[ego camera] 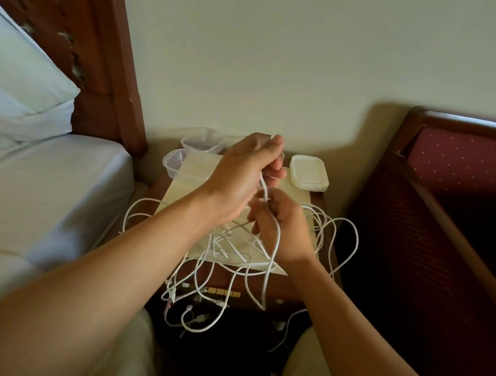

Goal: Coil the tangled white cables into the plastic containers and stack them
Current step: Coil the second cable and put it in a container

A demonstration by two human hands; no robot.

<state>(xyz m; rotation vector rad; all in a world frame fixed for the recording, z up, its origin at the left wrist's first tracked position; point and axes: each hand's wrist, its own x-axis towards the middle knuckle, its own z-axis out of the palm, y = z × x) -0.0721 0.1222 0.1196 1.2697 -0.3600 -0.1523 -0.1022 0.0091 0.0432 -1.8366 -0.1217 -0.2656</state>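
Left hand [247, 169] and right hand [280, 223] both pinch one limp white cable [263, 190], probably near its plug; light, floppy, snag-prone, so grip by the end.

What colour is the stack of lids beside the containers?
White lids, clearest in the head view.

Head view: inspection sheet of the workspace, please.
Surface: small wooden nightstand with a pale mat on top.
Job's things: two clear plastic containers at the back left, empty as far as visible; stack of white lids at the back right.
Clutter: nothing seen.
Hands: left hand and right hand both grip one cable strand, raised above the mat.
Cables: tangled white cables spread over the mat, spilling off the front edge.
Surroundings: bed left, upholstered chair right, wall behind.
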